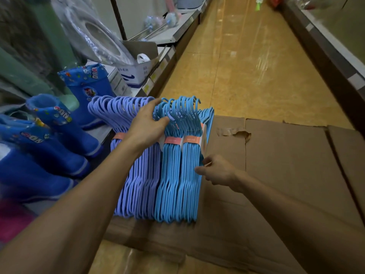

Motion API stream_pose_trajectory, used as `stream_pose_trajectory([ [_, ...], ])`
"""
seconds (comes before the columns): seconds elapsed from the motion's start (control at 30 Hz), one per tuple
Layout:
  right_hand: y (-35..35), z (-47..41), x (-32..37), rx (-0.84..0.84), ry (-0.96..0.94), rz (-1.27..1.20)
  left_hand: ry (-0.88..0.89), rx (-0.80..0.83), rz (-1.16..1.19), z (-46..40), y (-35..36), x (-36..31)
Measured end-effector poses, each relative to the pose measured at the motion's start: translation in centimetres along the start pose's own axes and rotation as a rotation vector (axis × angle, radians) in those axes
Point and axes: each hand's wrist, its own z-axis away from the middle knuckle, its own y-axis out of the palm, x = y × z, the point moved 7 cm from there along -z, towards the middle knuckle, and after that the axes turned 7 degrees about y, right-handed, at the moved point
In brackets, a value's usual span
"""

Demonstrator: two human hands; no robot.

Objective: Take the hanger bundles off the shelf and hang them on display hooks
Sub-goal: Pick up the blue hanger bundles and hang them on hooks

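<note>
My left hand [147, 125] clamps the hanger bundles [169, 169] at their hooks, long axis running away from me, while my right hand [216, 171] pinches their near-right edge.

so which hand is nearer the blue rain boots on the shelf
Left. The left hand rests on the hanger hooks just right of the blue rain boots; the right hand is beyond the hanger bundles, at their far side.

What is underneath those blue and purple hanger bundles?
The hanger bundles lie on a flattened cardboard box, which rests on the yellow floor. Whether anything sits beneath the cardboard is hidden. The left hand grips their hooks.
</note>
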Motion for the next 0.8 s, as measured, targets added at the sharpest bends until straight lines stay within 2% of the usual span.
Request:
stream_pose_trajectory([
  [0.23,2.7,-2.6,-1.2,0.068,0.056,-0.334,-0.063,-0.043,0.172,-0.6,0.4,0.5],
  [0.4,4.6,-4.0,-2.1,0.059,0.102,-0.580,-0.047,-0.004,0.129,-0.4,0.3,0.4],
  [0.57,6.0,-4.9,-2.4,0.120,0.119,-0.841,-0.047,0.042,0.125,-0.3,0.4,0.0],
  [0.8,6.9,-5.8,-2.5,0.181,0.115,-0.992,-0.049,0.048,0.134,-0.2,0.6,-0.5],
])
